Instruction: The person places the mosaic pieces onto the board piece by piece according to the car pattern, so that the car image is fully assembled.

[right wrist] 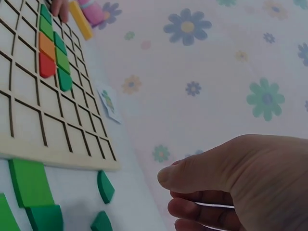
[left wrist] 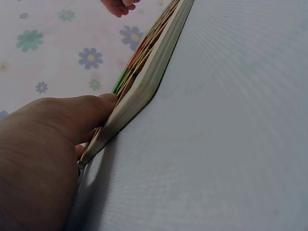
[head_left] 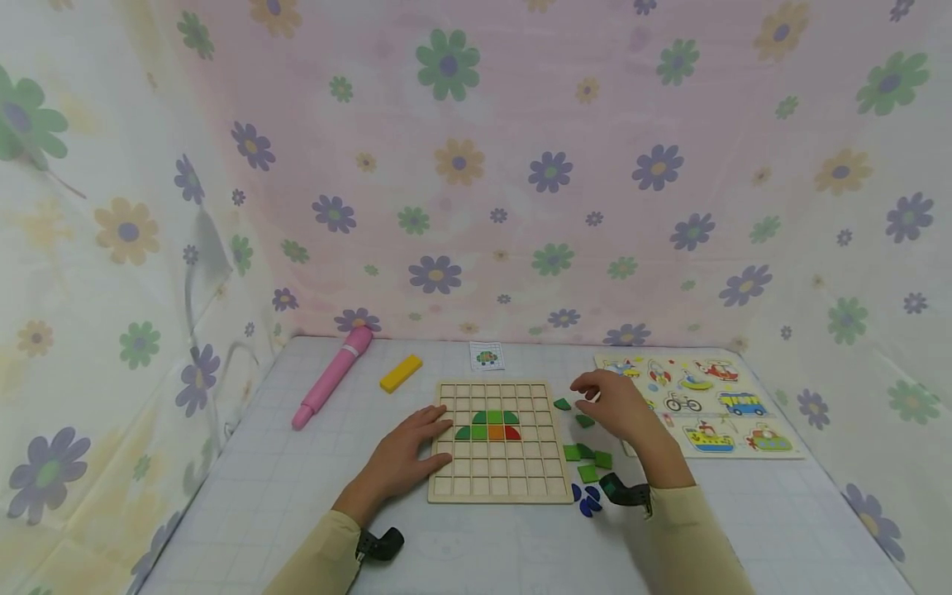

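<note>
A wooden grid board (head_left: 498, 487) lies on the table, with green, orange and red pieces (head_left: 496, 432) set in its middle cells. My left hand (head_left: 405, 450) rests at the board's left edge, fingers spread and fairly straight, thumb on the rim in the left wrist view. Over the table to the right of the board, my right hand (head_left: 613, 405) hovers with loosely bent fingers and nothing visible between them. Below and beside it lie dark green rounded pieces (head_left: 562, 404), green squares (head_left: 588, 473) and several blue pieces (head_left: 591, 496).
Behind the board lies a small picture card (head_left: 487, 364) showing a coloured pattern. A yellow block (head_left: 402, 373) and a long pink tube (head_left: 332, 380) are at the back left. On the right, a vehicle picture puzzle (head_left: 714, 405) lies partly behind my right hand. Flowered cloth surrounds the table.
</note>
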{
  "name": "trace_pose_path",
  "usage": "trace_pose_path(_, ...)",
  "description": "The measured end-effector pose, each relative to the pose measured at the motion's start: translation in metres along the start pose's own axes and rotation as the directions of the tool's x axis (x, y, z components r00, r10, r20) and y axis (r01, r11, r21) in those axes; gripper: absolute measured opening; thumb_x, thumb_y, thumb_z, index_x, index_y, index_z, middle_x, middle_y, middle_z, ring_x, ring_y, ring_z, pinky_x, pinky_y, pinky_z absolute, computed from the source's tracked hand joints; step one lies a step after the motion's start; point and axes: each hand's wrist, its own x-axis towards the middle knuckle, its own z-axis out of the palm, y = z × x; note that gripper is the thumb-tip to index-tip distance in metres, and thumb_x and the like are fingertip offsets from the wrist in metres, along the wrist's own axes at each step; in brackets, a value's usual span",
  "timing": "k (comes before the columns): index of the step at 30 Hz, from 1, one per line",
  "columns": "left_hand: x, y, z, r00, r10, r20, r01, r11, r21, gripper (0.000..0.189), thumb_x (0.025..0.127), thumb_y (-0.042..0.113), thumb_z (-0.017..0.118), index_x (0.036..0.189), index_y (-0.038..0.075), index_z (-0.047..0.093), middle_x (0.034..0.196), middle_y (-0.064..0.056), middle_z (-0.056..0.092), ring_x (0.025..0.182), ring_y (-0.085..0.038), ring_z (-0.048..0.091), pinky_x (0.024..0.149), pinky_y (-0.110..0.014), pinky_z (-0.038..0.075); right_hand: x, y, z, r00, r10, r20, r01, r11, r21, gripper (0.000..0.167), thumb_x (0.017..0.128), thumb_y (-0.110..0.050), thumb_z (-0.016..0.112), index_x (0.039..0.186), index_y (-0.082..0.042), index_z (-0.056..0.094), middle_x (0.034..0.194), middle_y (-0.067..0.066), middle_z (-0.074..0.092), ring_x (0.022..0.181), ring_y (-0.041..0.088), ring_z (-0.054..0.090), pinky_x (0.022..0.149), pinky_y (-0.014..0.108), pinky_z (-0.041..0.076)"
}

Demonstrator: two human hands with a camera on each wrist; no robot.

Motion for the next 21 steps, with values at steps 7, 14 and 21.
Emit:
trace_pose_path(7,0.0,0.0,0.0,1.0,0.003,-0.005,-0.003,1.0,-0.003,0.059,0.103,0.038,0.076,0.155,0.015,0.063,0.169,-0.003,0.045,0.159,-0.031,0.034,0.124,-0.058,0.035,-0.005,0.012,-0.01,0.998,0.063,0.027,-0.063,0.998,0.016,0.025,0.099,-0.004,0.076,0.123,0.001,0.076,0.111,0.014,0.074,0.095,0.026,0.065,0.082,0.049,0.058)
trace_pose_path(14,-0.002,0.0,0.001,1.0,0.01,-0.009,-0.01,1.0,-0.02,0.059,0.102,0.038,0.076,0.154,0.014,0.063,0.169,-0.003,0.045,0.159,-0.032,0.034,0.124,-0.06,0.034,-0.005,0.022,-0.006,0.984,0.121,0.13,-0.121,0.993,-0.008,0.024,0.096,-0.004,0.076,0.12,-0.002,0.077,0.103,0.006,0.071,0.094,0.025,0.062,0.084,0.048,0.056)
trace_pose_path(21,-0.001,-0.001,0.001,1.0,0.018,-0.015,-0.018,1.0,-0.019,0.059,0.102,0.039,0.076,0.154,0.014,0.063,0.169,-0.003,0.045,0.159,-0.032,0.034,0.124,-0.06,0.035,-0.002,0.028,0.004,0.971,0.17,0.166,-0.166,0.985,-0.033,0.023,0.093,-0.001,0.074,0.115,-0.005,0.079,0.101,0.004,0.071,0.094,0.023,0.063,0.089,0.05,0.057)
